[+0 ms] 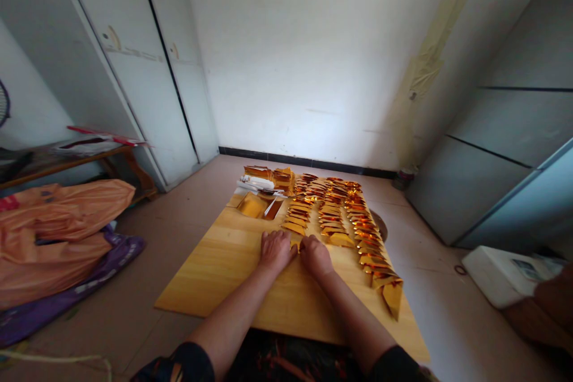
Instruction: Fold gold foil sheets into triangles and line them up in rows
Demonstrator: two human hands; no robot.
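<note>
At lower centre, the left hand (275, 249) and right hand (316, 255) pinch a gold piece (294, 243), likely steadying it from both sides.

- The left hand (276, 249) and right hand (316, 255) come together over a wooden tabletop (201, 271), fingers curled around a small gold piece (295, 243), mostly hidden.
- Beyond them, folded gold foil pieces (332, 218) stand in packed rows; the rightmost row runs nearest the person.
- A flat gold stack (252, 206) lies past the left hand, near a white bundle (257, 182).
- Left, on the floor: an orange bag (67, 230) over a purple one (105, 262).
- Right: a white box (498, 274).
</note>
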